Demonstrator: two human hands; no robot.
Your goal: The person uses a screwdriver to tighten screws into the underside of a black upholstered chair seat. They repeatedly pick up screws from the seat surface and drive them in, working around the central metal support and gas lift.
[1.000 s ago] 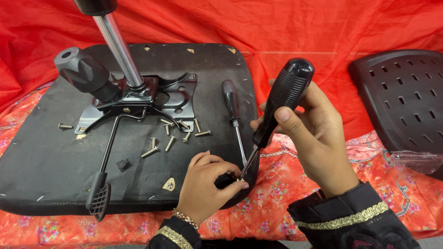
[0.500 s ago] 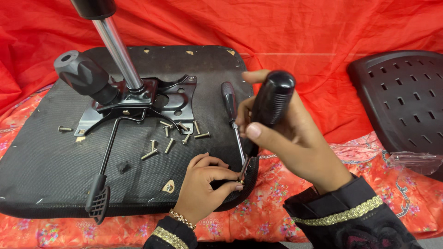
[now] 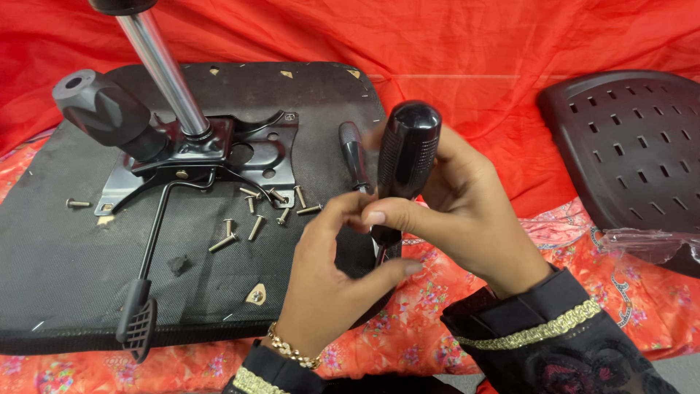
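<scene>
My right hand [image 3: 467, 211] grips the black handle of a large screwdriver [image 3: 405, 149], held nearly upright over the right edge of the black seat base [image 3: 65, 255]. My left hand [image 3: 328, 281] curls around the screwdriver's lower shaft, which is hidden behind the fingers. A second black-handled screwdriver [image 3: 354, 155] lies on the seat just behind. Several loose screws [image 3: 255, 226] are scattered near the metal tilt mechanism [image 3: 211, 149] with its chrome gas cylinder [image 3: 164, 73] and black knob [image 3: 106, 113].
A black lever with a ribbed paddle [image 3: 137, 328] hangs toward the seat's front edge. One screw [image 3: 76, 203] lies at the far left. A perforated black chair back [image 3: 634, 146] rests on the red cloth [image 3: 474, 51] at the right, beside clear plastic wrap [image 3: 649, 241].
The big screwdriver has swung from tilted to nearly upright and moved closer. My left hand rose from the seat edge and now wraps around its lower shaft.
</scene>
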